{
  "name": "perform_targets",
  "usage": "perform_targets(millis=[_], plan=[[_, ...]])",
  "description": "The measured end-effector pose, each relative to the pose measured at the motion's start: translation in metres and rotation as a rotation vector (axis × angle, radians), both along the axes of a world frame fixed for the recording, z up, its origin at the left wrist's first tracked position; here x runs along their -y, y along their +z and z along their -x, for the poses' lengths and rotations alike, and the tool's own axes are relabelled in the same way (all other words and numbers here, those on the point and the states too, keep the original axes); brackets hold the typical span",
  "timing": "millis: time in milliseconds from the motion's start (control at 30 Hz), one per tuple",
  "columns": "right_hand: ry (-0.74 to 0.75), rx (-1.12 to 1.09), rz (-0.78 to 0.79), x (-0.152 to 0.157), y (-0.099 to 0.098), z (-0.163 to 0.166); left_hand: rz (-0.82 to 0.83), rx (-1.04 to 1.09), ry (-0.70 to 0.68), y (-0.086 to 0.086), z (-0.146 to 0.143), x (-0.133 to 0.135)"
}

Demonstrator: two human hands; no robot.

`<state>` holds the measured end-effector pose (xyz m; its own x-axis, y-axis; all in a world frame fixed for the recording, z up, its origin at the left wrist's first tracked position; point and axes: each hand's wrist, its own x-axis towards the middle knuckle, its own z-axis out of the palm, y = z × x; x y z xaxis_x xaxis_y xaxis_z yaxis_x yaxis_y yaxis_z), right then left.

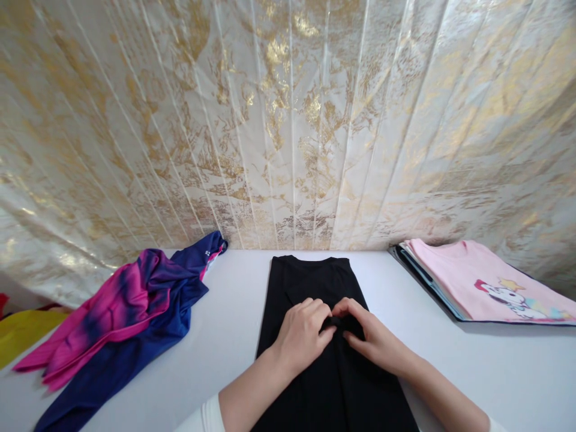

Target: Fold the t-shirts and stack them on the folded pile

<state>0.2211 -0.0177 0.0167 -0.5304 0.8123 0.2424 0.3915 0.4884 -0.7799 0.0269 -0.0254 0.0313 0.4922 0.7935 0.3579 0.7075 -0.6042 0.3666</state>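
Note:
A black garment (310,276) lies in a long, narrow shape on the white table in front of me, its neckline end pointing away. My left hand (305,330) is closed, pinching a fold of the black cloth between thumb and fingers near the garment's middle. Close beside it, my right hand (371,336) pinches the same bunched cloth from the other side, thumb and forefinger curved round it. The fingertips of both hands almost meet. Part of the cloth under my hands and forearms is hidden.
On the left lies a crumpled pink and navy garment (148,306), with yellow cloth (29,333) at the far left edge. A folded stack topped by a pink shirt (468,276) sits at the right. Gold-patterned curtain fabric (288,132) hangs behind the white table (225,318).

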Motion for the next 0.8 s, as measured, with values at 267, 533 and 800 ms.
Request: perform_targets(millis=[267,533,800], plan=[[-0.06,0.074,-0.118,-0.001,-0.004,0.008,0.007,0.069,-0.119,-0.005,0.002,0.003],[0.054,0.06,-0.123,-0.005,0.008,-0.001,0.061,0.006,-0.219,0.001,0.014,0.023],[-0.293,0.019,-0.241,-0.012,0.001,-0.004,0.157,-0.081,-0.272,0.004,0.022,0.04]])
